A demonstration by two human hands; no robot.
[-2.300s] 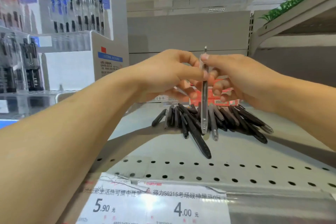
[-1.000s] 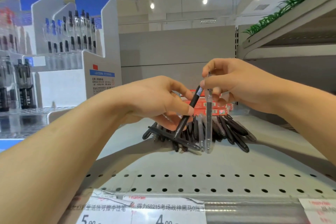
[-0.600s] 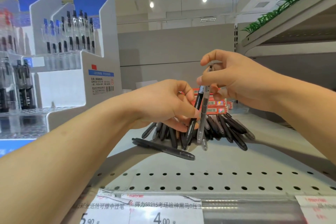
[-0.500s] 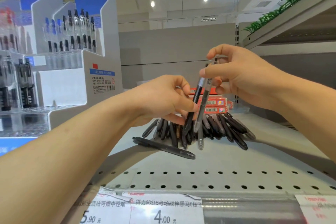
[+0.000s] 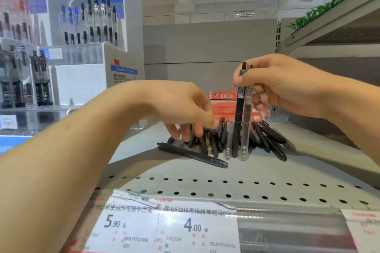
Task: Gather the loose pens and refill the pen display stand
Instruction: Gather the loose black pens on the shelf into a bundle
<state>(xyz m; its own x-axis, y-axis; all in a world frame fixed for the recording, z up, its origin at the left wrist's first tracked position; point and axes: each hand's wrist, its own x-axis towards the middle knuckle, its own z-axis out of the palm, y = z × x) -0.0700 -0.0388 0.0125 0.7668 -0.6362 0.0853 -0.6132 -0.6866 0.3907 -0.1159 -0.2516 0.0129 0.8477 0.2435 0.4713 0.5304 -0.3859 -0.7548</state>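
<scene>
Left hand (image 5: 181,107) now down on slim dark pens (image 5: 216,139).

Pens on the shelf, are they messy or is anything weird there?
Yes. The pens lie in a loose heap on the shelf, not in the stand. One black pen lies crosswise in front, apart from the heap. Nothing looks broken.

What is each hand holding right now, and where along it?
The right hand pinches two upright pens near their top ends. The left hand reaches into the pen pile; whether it grips one cannot be told.
</scene>
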